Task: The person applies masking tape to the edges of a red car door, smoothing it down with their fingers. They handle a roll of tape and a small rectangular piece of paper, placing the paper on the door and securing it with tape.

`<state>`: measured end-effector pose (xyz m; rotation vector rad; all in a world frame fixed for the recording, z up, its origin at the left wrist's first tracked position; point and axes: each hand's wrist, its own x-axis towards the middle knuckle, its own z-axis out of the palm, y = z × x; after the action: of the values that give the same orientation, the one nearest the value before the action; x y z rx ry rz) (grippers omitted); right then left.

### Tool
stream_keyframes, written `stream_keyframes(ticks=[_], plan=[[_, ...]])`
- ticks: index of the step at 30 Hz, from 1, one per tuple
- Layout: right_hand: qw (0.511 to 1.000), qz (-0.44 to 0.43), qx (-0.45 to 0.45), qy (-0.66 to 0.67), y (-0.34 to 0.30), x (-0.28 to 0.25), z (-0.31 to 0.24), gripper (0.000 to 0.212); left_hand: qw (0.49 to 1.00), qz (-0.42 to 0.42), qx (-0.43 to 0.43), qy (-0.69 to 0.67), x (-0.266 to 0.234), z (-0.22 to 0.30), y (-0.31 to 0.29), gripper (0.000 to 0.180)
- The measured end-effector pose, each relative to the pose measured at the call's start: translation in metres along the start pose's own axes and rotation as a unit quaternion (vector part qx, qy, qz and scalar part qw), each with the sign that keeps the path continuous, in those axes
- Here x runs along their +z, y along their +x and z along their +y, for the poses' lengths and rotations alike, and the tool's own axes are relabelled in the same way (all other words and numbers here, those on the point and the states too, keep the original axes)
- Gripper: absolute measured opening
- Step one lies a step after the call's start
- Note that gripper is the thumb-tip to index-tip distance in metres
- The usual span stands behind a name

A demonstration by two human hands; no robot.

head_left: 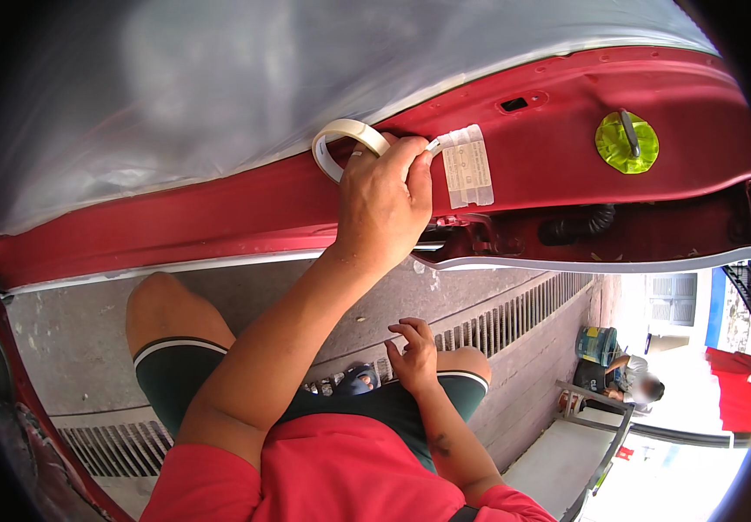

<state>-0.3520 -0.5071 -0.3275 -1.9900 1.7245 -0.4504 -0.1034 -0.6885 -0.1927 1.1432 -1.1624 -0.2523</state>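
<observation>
Right hand (414, 358): near bare right knee (471, 363), fingers loosely spread, nothing seen held. Left hand (384, 196): fingers closed on cream ring-shaped masking-tape roll (351, 128), by upper edge of red metal car-body panel (558, 143); grip presumably frees thumb and forefinger beside white rectangular label (469, 170). Beyond: glossy grey plastic sheeting (245, 96).

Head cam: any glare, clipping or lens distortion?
Head view: whitish glare across the grey plastic sheeting; bright background at lower right blown out to white; frame corners black, edge of the red panel bowed, probably partly fisheye; left hand and tape roll look reasonably sharp.
</observation>
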Motion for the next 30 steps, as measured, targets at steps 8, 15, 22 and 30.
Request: stream_keyframes(ticks=[8, 15, 22, 30], plan=[[1.0, 0.009, -0.006, 0.0, 0.001, 0.001, 0.0, 0.033, 1.0, -0.002, 0.002, -0.011, -0.001, -0.001, 0.001, 0.009], [1.0, 0.009, 0.004, 0.003, 0.001, -0.002, -0.005, 0.033, 0.999, -0.008, -0.02, -0.043, -0.002, 0.002, 0.001, 0.007], [1.0, 0.012, 0.001, 0.012, 0.0, -0.001, -0.004, 0.033, 0.999, -0.019, -0.025, -0.032, -0.003, 0.0, 0.001, 0.008], [0.999, 0.021, -0.009, 0.03, 0.003, 0.003, -0.001, 0.035, 0.999, -0.038, 0.009, 0.031, -0.011, 0.001, 0.006, 0.012]])
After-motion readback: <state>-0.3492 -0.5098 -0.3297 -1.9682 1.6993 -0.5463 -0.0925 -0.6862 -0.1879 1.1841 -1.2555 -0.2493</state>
